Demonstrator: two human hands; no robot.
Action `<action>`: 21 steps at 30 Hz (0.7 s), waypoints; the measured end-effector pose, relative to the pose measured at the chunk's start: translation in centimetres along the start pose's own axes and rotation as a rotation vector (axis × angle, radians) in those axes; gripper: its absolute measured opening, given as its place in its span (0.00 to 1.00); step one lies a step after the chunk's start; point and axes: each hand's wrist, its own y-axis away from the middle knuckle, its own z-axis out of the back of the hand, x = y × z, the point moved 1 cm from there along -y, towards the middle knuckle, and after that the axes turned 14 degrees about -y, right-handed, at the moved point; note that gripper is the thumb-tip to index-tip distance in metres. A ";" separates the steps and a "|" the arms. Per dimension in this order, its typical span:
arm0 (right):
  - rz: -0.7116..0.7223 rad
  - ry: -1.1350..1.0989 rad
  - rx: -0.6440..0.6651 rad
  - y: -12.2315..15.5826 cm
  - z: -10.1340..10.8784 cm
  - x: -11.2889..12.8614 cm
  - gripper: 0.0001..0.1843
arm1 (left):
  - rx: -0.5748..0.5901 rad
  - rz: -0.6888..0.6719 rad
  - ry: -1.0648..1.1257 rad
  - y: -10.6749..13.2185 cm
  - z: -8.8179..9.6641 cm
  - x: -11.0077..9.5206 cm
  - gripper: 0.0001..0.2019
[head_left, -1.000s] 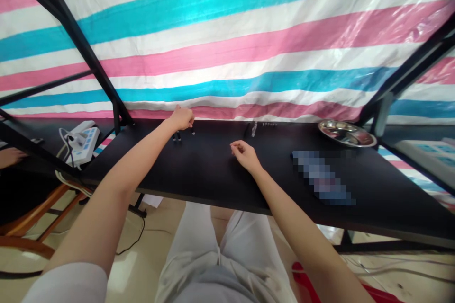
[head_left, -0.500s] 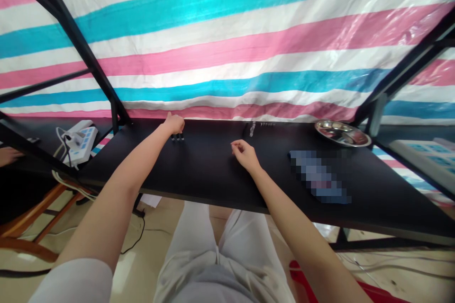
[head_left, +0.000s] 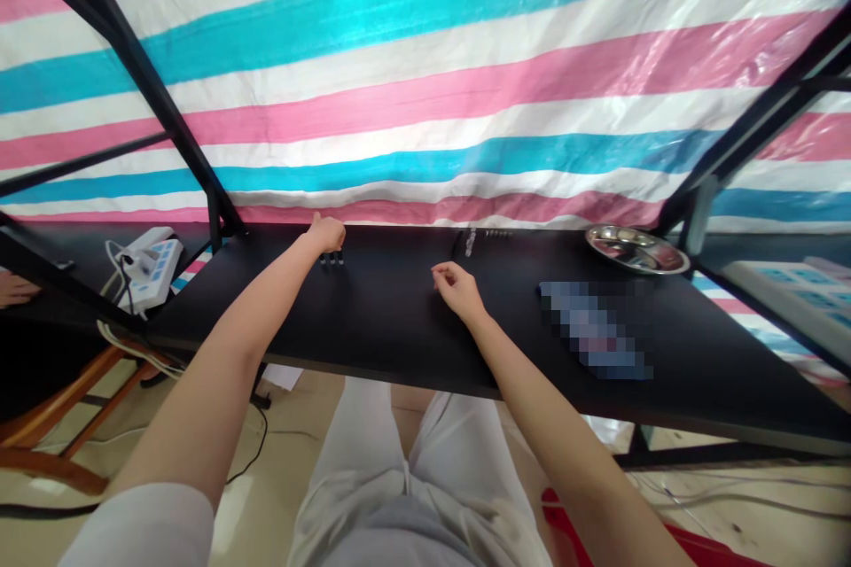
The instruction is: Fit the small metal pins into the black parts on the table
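Observation:
My left hand (head_left: 325,233) is closed at the back of the black table (head_left: 392,319), fingers pointing down. Right below its fingers are several small black sticks (head_left: 331,258) with pale ends; their upper parts are hidden, so I cannot tell whether the hand grips one. My right hand (head_left: 458,288) is held low over the middle of the table with its fingers curled in; whatever may be between them is hidden. Behind it lie a thin black rod (head_left: 457,243), a clear, shiny strip (head_left: 471,242) and a row of tiny light pieces (head_left: 498,234).
A round metal dish (head_left: 636,250) stands at the back right. In front of it lies a blurred-out blue item (head_left: 595,332). Striped plastic sheeting (head_left: 425,106) hangs behind the table. On the left are a white power strip (head_left: 154,273) and another person's hand (head_left: 17,288).

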 end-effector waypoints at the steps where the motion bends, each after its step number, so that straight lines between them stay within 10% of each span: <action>1: -0.002 0.000 -0.001 0.0 0.0 0.0 0.12 | 0.002 0.001 -0.001 0.0 0.0 0.0 0.05; 14: -0.002 0.102 -0.043 0.0 0.5 0.0 0.13 | -0.104 -0.022 0.040 -0.2 1.2 -0.2 0.12; 21: -0.041 0.617 -0.166 -0.5 2.2 0.3 0.14 | -0.333 -0.189 0.106 -0.5 3.9 -7.8 0.20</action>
